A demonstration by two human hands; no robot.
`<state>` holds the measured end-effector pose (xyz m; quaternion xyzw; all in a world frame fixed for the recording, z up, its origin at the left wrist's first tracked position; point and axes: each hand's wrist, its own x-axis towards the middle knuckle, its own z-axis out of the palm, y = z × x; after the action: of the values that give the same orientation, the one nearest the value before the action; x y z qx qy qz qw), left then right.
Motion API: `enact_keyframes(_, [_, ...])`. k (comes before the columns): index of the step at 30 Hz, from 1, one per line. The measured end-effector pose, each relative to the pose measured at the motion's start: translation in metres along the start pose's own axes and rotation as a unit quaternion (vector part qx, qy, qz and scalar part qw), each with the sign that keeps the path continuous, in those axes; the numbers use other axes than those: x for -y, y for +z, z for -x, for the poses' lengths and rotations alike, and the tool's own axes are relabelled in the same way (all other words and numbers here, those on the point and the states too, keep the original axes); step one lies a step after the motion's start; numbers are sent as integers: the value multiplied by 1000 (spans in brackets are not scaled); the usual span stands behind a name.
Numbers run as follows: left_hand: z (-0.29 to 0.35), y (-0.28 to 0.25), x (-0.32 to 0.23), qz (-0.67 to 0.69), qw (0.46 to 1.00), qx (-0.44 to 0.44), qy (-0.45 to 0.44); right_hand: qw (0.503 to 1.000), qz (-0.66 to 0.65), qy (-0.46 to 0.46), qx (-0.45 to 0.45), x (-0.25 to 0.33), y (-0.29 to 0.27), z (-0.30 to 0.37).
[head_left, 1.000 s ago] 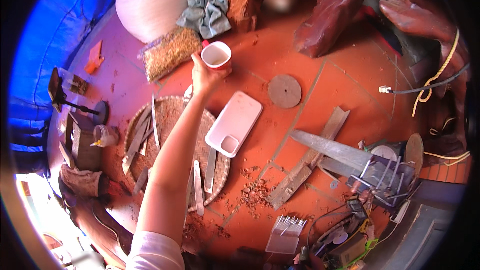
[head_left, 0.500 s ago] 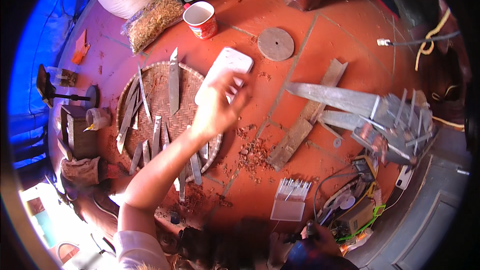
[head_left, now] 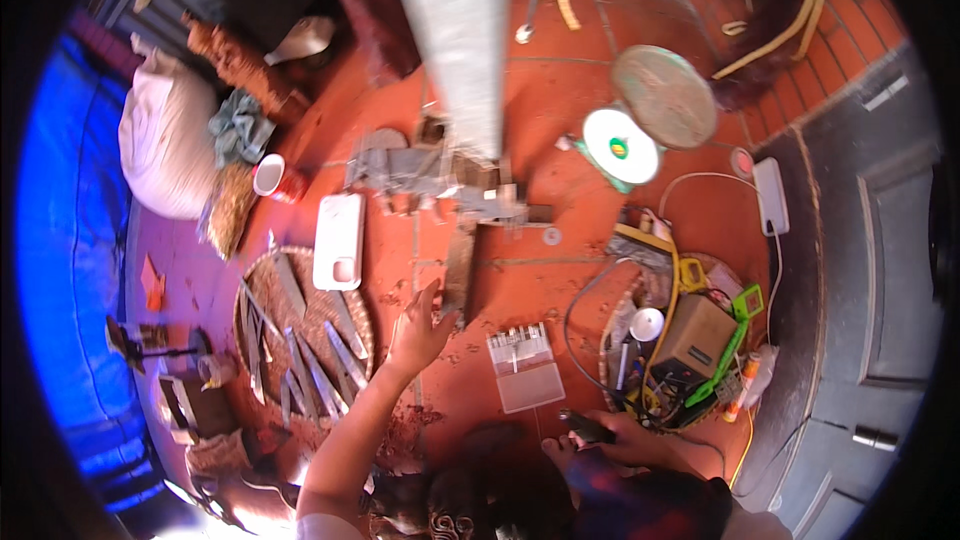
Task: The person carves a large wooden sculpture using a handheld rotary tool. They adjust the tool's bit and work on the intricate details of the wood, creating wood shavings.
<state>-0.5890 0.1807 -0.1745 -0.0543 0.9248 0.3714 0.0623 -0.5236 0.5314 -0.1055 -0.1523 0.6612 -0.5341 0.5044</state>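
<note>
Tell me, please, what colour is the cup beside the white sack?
The cup is red outside and white inside, seen in the head view.

I am working in what looks like a craft workshop set up on a red tiled floor (head_left: 560, 120). A round woven tray (head_left: 262, 292) of flat metal blades lies beside me, wood shavings (head_left: 405, 427) scattered around it. A tangle of tools, cables and a small brown box (head_left: 694, 337) sits to my right, with a white sack (head_left: 165, 145) against a blue tarpaulin (head_left: 70, 240).
</note>
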Motion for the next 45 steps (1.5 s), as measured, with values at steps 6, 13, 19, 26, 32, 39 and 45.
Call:
enact_keyframes(6, [44, 10, -115, 11, 997, 36, 70, 990, -130, -59, -14, -20, -1, 8])
enact_keyframes(13, [120, 28, -169, 372, 896, 209, -124, 982, -46, -185, -15, 3, 15, -19])
enact_keyframes(19, [132, 23, -166, 468, 855, 71, -213, 986, 59, -155, -32, 27, -32, -27])
enact_keyframes(26, [131, 0, -189, 442, 868, 18, -227, 812, -433, -266, -287, 72, -182, -80])
enact_keyframes(32, [135, 5, -195, 390, 884, 4, -257, 695, -439, -481, -305, 79, -223, -179])
enact_keyframes(39, [137, 14, -187, 340, 898, 0, -279, 745, -401, -390, -365, 116, -318, -153])
enact_keyframes(45, [124, 12, -186, 297, 910, -14, -290, 744, -379, -325, -445, 123, -417, -146])
